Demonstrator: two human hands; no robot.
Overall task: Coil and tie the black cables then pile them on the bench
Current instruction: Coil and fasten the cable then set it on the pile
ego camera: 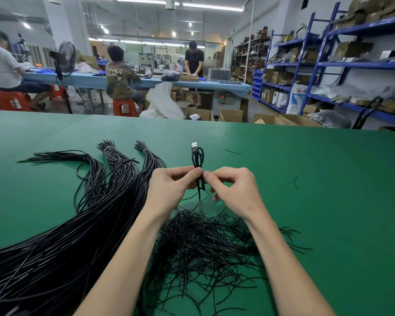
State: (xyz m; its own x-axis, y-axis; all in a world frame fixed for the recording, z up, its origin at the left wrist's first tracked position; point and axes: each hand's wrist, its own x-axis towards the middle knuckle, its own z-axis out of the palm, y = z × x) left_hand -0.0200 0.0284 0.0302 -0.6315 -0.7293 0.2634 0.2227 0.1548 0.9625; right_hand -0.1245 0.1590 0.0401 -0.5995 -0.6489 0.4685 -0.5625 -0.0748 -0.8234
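While I'm looking down at the green tabletop (306, 179), both hands are meeting at frame centre, held just above it. The left hand (169, 190) is pinching the coiled black cable (198, 165) at its waist between thumb and fingers; the right hand (233, 190) is pinching the same spot from the 3 o'clock side, fingers curled, fingertips nearly touching the left's. The coil is standing roughly upright, its USB plug (194, 146) sticking out toward 12 o'clock and a short tail hanging toward 6 o'clock. I can't tell whether a tie is already round it; too small to see.

At 6 o'clock from the hands a loose tangle of short black ties (203, 247) is lying on the tabletop, partly under both forearms. From 7 to 10 o'clock a thick mass of long black cables (55, 258) is fanning out, its far ends gathered in bundles (114, 160), two of them banded with pale ties. A couple of stray black bits (234, 152) are lying at 1 to 3 o'clock, well apart from the hands.

Beyond the tabletop: people working at a blue-covered bench (146, 80), blue shelving (328, 65) at 2 o'clock.
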